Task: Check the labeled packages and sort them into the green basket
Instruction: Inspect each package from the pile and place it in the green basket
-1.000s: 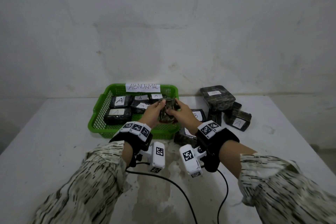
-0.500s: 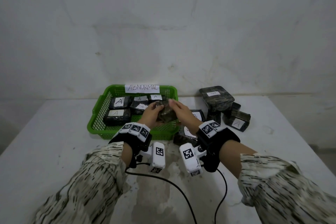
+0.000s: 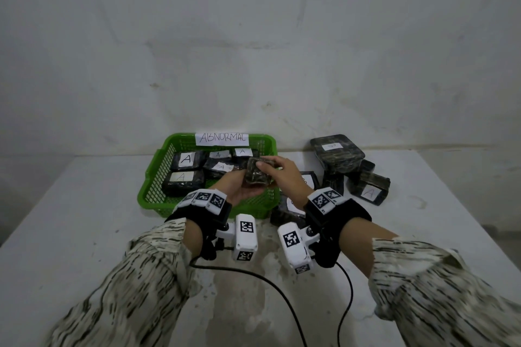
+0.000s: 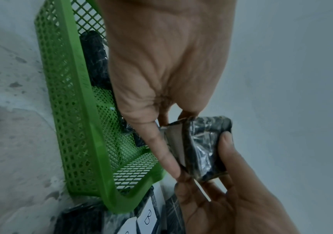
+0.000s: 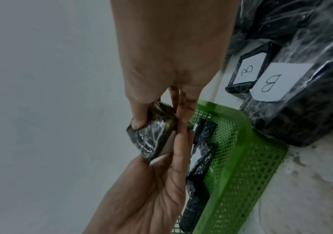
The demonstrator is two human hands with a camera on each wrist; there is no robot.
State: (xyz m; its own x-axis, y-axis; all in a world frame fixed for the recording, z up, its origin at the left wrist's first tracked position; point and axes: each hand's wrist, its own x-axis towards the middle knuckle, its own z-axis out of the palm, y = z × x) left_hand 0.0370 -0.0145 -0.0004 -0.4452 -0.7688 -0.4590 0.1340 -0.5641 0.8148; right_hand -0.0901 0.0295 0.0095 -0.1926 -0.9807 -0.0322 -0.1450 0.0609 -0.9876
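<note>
White table | small dark plastic-wrapped package above green basket | left hand, right hand both gripping it

Glossy film-wrapped package; green plastic mesh basket.

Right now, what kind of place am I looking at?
Probably a makeshift sorting station in a bare room: a green basket tagged ABNORMAL, wrapped packages lettered A or B on a stained white table, and plain walls behind.
</note>
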